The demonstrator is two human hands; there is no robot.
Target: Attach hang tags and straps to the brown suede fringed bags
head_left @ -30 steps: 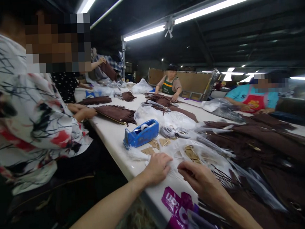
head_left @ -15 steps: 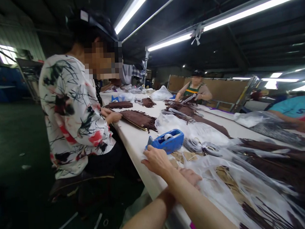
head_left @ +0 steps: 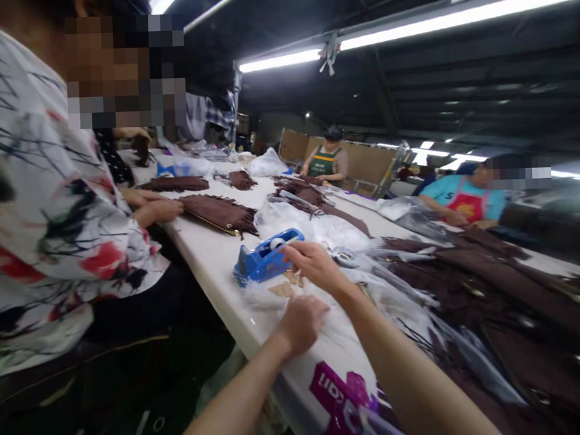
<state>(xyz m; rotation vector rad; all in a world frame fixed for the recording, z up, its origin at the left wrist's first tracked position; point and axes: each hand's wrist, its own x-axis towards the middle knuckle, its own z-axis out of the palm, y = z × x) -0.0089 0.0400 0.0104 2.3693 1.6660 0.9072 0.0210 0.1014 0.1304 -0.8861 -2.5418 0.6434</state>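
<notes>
A blue tape dispenser (head_left: pixel 265 259) with a white-cored roll stands near the table's left edge. My right hand (head_left: pixel 315 264) is beside its right end, with thumb and fingers drawn together. What they pinch, if anything, is too small to make out. Lower and nearer me, my left hand (head_left: pixel 303 322) rests with curled fingers on a clear plastic bag (head_left: pixel 339 333); its fingertips are partly hidden, and it seems to grip the film. Tan pieces (head_left: pixel 283 289) show under the plastic by the dispenser.
Brown fringed zip pouches (head_left: pixel 218 213) lie along the white table (head_left: pixel 203 265). Brown fabric goods (head_left: pixel 502 299) in plastic are heaped at right. Purple printed film (head_left: pixel 341 393) hangs at the near edge. A co-worker in a floral top (head_left: pixel 75 206) sits close on the left; others work across the table.
My view has swung right and closer. My arms have uncrossed: the right hand left the dispenser's cutter end for its right side, and the left hand came out from beneath.
</notes>
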